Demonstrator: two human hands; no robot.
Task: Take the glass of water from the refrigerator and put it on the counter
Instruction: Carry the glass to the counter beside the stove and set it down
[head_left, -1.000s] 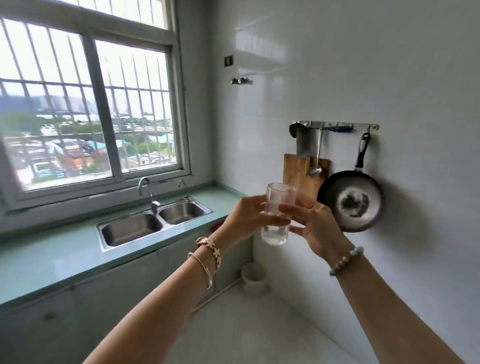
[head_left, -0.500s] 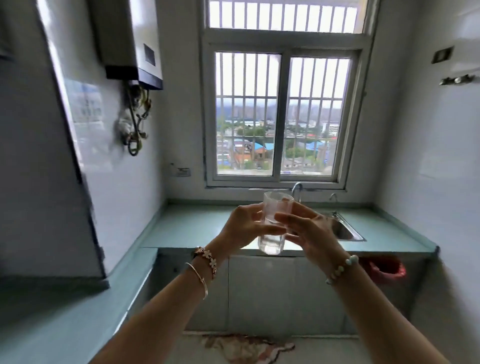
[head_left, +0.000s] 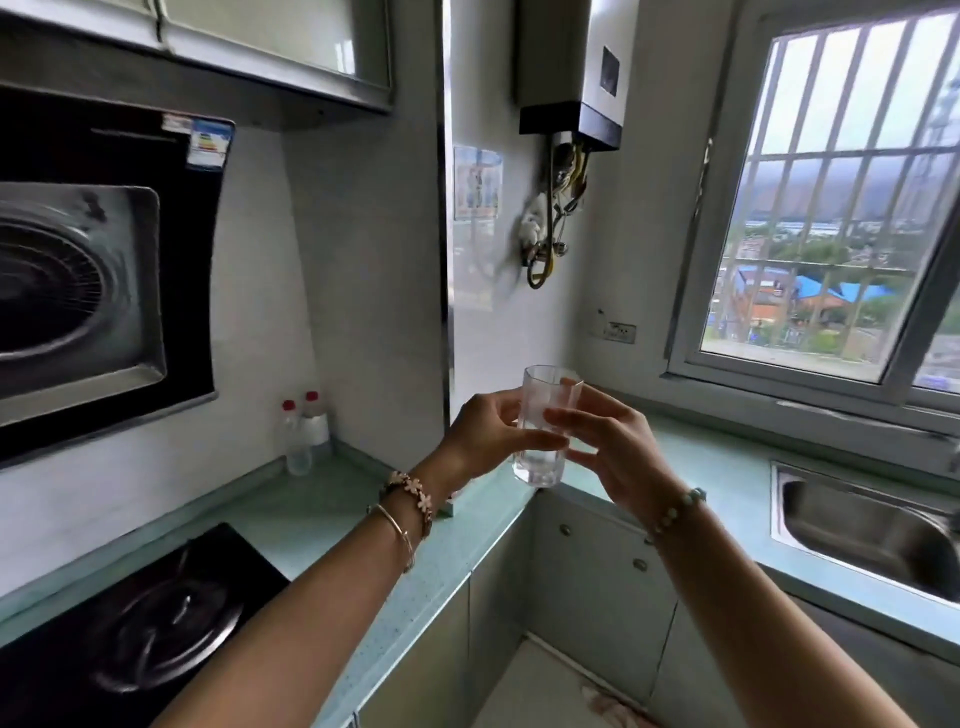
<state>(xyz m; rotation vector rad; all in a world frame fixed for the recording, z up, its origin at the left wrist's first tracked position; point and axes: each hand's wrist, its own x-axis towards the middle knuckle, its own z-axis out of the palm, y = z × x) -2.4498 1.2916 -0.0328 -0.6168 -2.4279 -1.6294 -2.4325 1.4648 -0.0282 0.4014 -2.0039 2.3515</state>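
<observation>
A clear glass of water (head_left: 540, 462), with a little water at its bottom, is held upright in mid-air above the corner of the pale green counter (head_left: 322, 514). My left hand (head_left: 488, 436) grips it from the left, thumb and fingers around its middle. My right hand (head_left: 608, 447) holds it from the right, fingers wrapped over its front. The glass hangs clear of the counter surface. The refrigerator is out of view.
A black cooktop (head_left: 140, 618) sits in the counter at lower left under a range hood (head_left: 98, 270). Two red-capped bottles (head_left: 304, 431) stand in the back corner. A steel sink (head_left: 862, 525) lies at right below the window (head_left: 841, 208). A water heater (head_left: 571, 73) hangs above.
My view has swung left, from the wall with the hanging pan, past the sink and window, to the cooktop corner. Both hands have kept hold of the glass throughout.
</observation>
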